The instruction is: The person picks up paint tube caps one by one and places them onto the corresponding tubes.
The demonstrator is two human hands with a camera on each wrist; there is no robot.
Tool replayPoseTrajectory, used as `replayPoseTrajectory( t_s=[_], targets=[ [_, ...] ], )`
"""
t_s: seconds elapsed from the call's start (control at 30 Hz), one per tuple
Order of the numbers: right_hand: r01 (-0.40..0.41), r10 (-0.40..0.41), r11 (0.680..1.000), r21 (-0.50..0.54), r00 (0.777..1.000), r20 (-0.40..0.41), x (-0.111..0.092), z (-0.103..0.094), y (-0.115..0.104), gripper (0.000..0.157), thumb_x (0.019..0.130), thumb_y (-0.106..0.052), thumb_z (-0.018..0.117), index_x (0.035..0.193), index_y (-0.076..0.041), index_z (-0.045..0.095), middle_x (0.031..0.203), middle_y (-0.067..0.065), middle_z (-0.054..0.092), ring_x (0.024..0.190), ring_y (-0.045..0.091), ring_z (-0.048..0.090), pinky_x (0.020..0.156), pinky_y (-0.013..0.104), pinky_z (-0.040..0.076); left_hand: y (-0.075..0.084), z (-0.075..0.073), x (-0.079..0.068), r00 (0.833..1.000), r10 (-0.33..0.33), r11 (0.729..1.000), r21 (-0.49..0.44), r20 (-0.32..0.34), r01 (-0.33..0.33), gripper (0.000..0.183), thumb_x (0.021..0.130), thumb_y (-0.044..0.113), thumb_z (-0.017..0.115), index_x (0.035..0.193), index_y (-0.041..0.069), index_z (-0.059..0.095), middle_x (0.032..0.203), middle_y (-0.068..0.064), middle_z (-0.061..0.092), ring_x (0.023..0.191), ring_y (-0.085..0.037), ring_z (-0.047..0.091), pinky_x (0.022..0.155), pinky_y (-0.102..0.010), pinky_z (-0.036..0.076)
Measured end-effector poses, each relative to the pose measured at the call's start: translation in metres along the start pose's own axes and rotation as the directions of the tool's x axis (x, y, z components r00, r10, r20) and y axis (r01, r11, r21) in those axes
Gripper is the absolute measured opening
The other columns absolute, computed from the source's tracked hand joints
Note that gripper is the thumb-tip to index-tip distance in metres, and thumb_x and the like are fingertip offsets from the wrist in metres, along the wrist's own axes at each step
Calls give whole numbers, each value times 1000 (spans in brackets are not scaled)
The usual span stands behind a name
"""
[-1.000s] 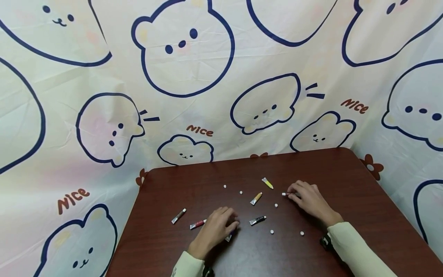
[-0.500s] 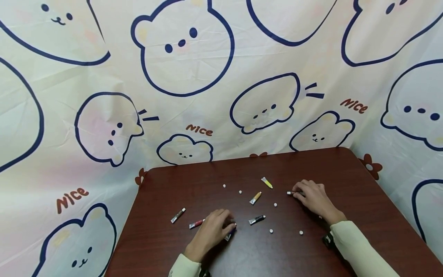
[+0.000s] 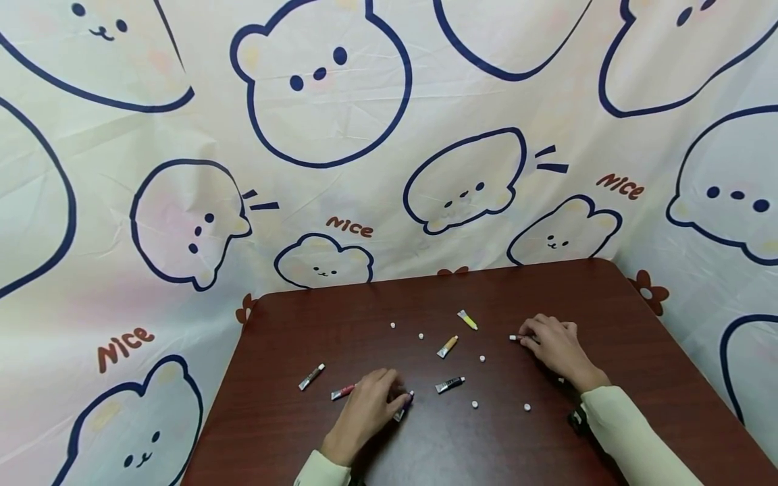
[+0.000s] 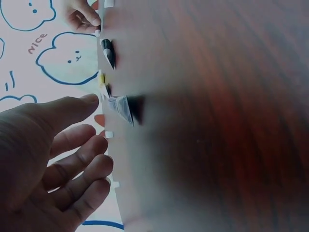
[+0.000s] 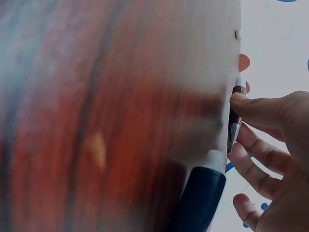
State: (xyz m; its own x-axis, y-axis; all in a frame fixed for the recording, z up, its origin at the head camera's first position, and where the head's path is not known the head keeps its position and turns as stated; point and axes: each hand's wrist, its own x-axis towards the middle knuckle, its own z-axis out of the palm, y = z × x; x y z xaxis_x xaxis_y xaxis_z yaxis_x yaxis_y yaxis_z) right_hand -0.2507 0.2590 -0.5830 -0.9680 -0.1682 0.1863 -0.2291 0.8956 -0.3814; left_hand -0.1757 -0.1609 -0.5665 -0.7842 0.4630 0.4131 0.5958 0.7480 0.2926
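A small dark tube with a white cap, a reddish-brown band and a silvery flattened tail [image 5: 233, 118] was pinched between the thumb and fingers of the right hand [image 3: 552, 344], right of centre in the head view, over a dark reddish-brown wood-grain table [image 3: 444, 452]. The left hand [image 3: 367, 408], lower centre, was held with fingers loosely bent and nothing grasped; a small dark purple tube with a silvery tail [image 3: 404, 410] was seen beside its thumb, though whether it was touched could not be told. Printing on a small black tube [image 3: 450, 385], lower centre, was too small to be read. "Nice" was lettered in brown three times across a cream cartoon-print cloth backdrop [image 3: 389, 142].
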Motion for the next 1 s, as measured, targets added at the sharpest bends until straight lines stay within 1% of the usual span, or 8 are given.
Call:
replayPoseTrajectory(
  t_s=[0.17, 0.33, 0.6, 0.83, 1.0],
  targets=[
    [9, -9, 1000, -3, 1000, 3, -2, 0, 2, 7, 98, -18, 82, 102, -20, 77, 106, 2, 71, 100, 32, 65, 90, 64, 35, 2, 1, -5, 1000, 0, 1000, 29, -8, 0, 30, 81, 21, 97, 93, 12, 71, 82, 1, 68, 75, -10, 60, 68, -30, 52],
    [6, -6, 1000, -7, 1000, 12, -3, -2, 1, 6, 99, -18, 81, 102, -19, 76, 105, 2, 71, 99, 31, 67, 90, 63, 35, 4, 4, -8, 999, 21, 999, 41, -43, -20, 32, 78, 21, 98, 89, 13, 69, 80, 2, 66, 73, -10, 60, 66, -29, 50],
    [-14, 14, 1000, -21, 1000, 13, -2, -3, 0, 5, 99, -18, 81, 102, -18, 77, 103, 3, 71, 97, 32, 68, 91, 67, 37, 3, 10, -10, 994, 50, 996, 83, -92, -43, 36, 74, 25, 100, 87, 15, 68, 77, 4, 64, 71, -10, 58, 64, -29, 49],
    [-7, 7, 999, -31, 1000, 12, -2, -1, 0, 7, 98, -19, 81, 102, -16, 77, 104, 4, 72, 95, 31, 66, 90, 66, 37, 3, 14, -11, 993, 57, 994, 98, -99, -47, 38, 73, 28, 101, 87, 15, 68, 78, 4, 65, 70, -12, 59, 65, -31, 50],
    [9, -9, 999, -41, 1000, 11, 0, -2, -3, 13, 97, -22, 82, 107, -15, 77, 109, 7, 72, 97, 31, 66, 91, 66, 37, 2, 15, -12, 993, 68, 993, 101, -94, -58, 38, 73, 27, 101, 87, 15, 68, 76, 4, 63, 69, -11, 57, 63, -30, 49]
  ],
)
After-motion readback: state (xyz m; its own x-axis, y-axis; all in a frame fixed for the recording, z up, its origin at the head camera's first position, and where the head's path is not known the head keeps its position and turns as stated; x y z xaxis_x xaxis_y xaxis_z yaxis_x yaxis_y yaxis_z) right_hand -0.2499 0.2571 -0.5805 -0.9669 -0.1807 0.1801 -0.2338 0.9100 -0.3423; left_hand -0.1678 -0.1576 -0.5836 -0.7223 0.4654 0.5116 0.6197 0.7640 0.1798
